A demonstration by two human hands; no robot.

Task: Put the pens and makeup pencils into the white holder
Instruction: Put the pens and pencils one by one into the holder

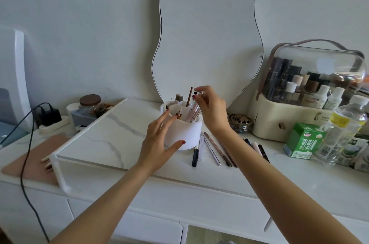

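The white holder [186, 134] stands at the right end of a marble riser, with several pencils and pens upright in its compartments. My left hand [159, 144] cups its left side, thumb on the front wall, fingers spread along the rim. Above the holder, my right hand [211, 110] pinches the top of a clear pinkish pen [192, 111] whose lower end is inside the right compartment. A tall brown pencil [189, 97] sticks up from the back compartment. On the tabletop just right of the holder lie several loose pens and makeup pencils [214, 149], with a few more [257, 148] beside my right forearm.
A wavy mirror [207, 34] leans on the wall behind. To the right stand a clear-lidded cosmetics case [299, 104], a green carton [303, 140], a plastic bottle [343, 130] and a brass dish [240, 122]. At the left are a power strip with a cable [28, 144] and a brown mat [34, 162].
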